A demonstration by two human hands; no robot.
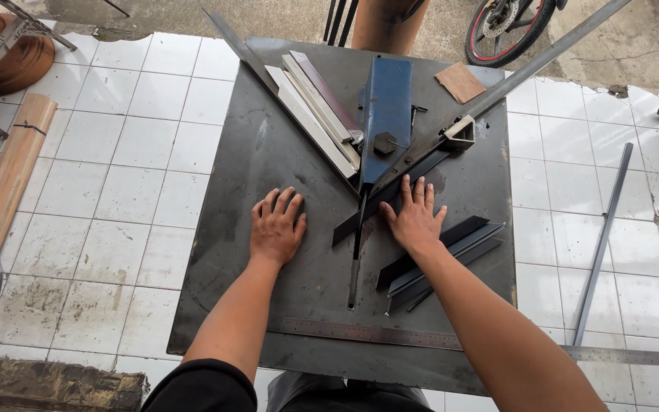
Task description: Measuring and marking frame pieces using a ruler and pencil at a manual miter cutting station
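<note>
Dark angle bar [375, 204] lies slantwise across the middle of my steel tabletop [268, 152], its upper end running under the blue clamp block [387, 103] where a long grey bar [543, 61] comes in from the far right corner. My right hand [415, 217] is flat on it, grip spread wide, fingers fanned over the bar and pinching nothing. My left hand [276, 229] presses the bare plate just beside it, fingers spread too, empty. A thin dark rod [356, 252] runs down between my hands towards me. Just right of my right wrist sits a bundle of cut dark angle pieces [440, 259]; pale strips [318, 114] are stacked to the left of the clamp. A steel ruler [421, 339] lies across the near edge, and a loose grey bar [602, 236] rests on the white tiled floor [116, 168] to the right. Risk as I judge it: only my palm is pinning this bar, so a nudge could skew it off its mitre line against the grey bar, and my fingertips sit close to that joint and its cut edges.
</note>
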